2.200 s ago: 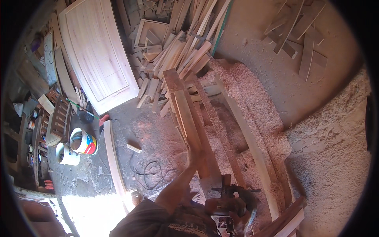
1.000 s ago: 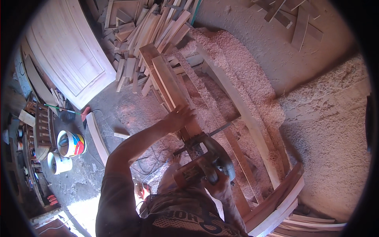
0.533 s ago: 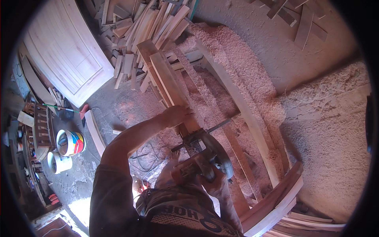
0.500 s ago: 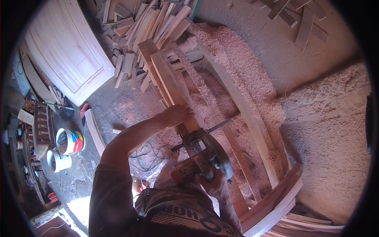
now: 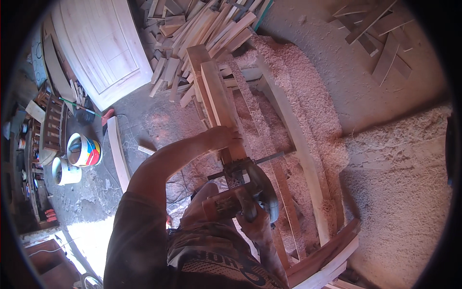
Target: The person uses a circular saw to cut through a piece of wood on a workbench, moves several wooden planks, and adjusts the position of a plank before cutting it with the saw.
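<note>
My left hand point(image 5: 223, 138) is closed over the long wooden boards point(image 5: 216, 89), just ahead of a power saw point(image 5: 260, 191) with a metal guide bar crossing it. My right hand point(image 5: 252, 219) grips the saw's handle at the near end of those boards. The saw sits on the wood, and its blade is hidden from this view. Pale shavings point(image 5: 308, 111) coat the bench's timbers beside the boards.
A pale door point(image 5: 101, 48) and piled offcuts point(image 5: 187, 29) fill the back. Two buckets point(image 5: 82, 150), a long plank point(image 5: 117, 149) and cords lie on the floor at left. Reddish boards point(image 5: 322, 255) cross at lower right; more scraps point(image 5: 385, 62) lie at upper right.
Compared with 2.2 seconds ago, the saw is farther forward along the boards, and my left arm reaches across more bent. Since half a second ago, little beyond the view has shifted.
</note>
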Action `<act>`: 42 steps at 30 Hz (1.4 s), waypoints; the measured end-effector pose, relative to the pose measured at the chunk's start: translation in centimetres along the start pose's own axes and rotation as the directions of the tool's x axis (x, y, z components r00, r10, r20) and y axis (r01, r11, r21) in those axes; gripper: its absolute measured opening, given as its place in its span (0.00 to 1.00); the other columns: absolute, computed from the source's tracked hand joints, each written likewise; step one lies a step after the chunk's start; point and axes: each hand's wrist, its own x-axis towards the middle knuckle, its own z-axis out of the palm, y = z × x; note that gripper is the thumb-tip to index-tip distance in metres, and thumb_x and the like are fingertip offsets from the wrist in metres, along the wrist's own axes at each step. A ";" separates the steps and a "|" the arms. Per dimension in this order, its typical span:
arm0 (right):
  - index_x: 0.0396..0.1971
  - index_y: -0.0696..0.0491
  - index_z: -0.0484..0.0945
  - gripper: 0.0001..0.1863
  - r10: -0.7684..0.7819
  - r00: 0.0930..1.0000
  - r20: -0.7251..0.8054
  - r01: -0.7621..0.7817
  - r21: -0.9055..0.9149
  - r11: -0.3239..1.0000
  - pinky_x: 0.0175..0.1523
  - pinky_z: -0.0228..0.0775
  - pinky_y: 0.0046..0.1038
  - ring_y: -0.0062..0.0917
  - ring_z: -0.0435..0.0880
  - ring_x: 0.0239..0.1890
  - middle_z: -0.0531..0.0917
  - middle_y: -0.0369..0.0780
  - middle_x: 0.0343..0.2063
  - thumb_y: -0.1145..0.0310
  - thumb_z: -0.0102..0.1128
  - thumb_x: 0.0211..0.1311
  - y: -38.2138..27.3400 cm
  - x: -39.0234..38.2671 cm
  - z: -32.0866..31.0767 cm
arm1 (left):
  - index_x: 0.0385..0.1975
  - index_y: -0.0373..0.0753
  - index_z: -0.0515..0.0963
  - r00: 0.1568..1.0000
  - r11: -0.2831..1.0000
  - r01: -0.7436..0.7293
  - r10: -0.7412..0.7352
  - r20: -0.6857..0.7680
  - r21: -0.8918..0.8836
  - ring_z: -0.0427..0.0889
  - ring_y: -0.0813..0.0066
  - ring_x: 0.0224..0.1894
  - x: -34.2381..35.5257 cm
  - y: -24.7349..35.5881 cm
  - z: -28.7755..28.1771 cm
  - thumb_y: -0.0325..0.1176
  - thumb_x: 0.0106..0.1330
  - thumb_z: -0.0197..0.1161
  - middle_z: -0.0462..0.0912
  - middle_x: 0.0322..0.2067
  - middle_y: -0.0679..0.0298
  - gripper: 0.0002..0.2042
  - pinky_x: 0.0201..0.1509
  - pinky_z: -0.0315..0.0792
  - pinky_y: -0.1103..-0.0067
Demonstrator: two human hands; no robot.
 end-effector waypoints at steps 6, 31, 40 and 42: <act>0.49 0.60 0.80 0.22 -0.035 0.999 0.020 0.036 -0.043 0.998 0.45 0.77 0.39 0.33 0.87 0.39 0.87 0.48 0.34 0.67 0.70 0.55 -2.1 1.5 0.0 | 0.64 0.49 0.71 0.997 0.999 -0.046 0.044 0.063 0.028 0.66 0.63 0.71 0.2 -1.4 0.4 0.33 0.66 0.58 0.70 0.67 0.69 0.24 0.64 0.76 0.68; 0.42 0.59 0.80 0.18 -0.010 0.999 0.047 0.012 -0.036 0.999 0.41 0.77 0.37 0.31 0.85 0.34 0.85 0.46 0.29 0.67 0.73 0.53 -7.1 11.6 2.8 | 0.64 0.49 0.72 0.997 0.975 0.066 -0.074 0.032 0.210 0.68 0.68 0.71 -0.3 -11.4 -1.2 0.33 0.70 0.54 0.72 0.67 0.70 0.21 0.73 0.65 0.67; 0.44 0.58 0.80 0.19 -0.052 0.998 0.041 0.053 -0.024 0.998 0.40 0.78 0.41 0.45 0.88 0.35 0.86 0.51 0.29 0.65 0.71 0.55 -8.8 14.9 3.8 | 0.63 0.48 0.72 0.994 0.968 0.055 -0.075 0.076 0.243 0.69 0.68 0.70 -0.5 -15.2 -2.2 0.34 0.70 0.54 0.73 0.67 0.67 0.21 0.73 0.65 0.66; 0.45 0.58 0.80 0.19 -0.037 0.998 0.055 0.038 -0.027 0.999 0.41 0.78 0.41 0.45 0.89 0.36 0.86 0.52 0.30 0.65 0.71 0.55 -9.3 15.5 3.8 | 0.63 0.47 0.72 0.994 0.963 0.042 -0.067 0.084 0.266 0.69 0.68 0.70 -0.5 -15.4 -3.2 0.34 0.70 0.54 0.72 0.67 0.67 0.21 0.73 0.65 0.66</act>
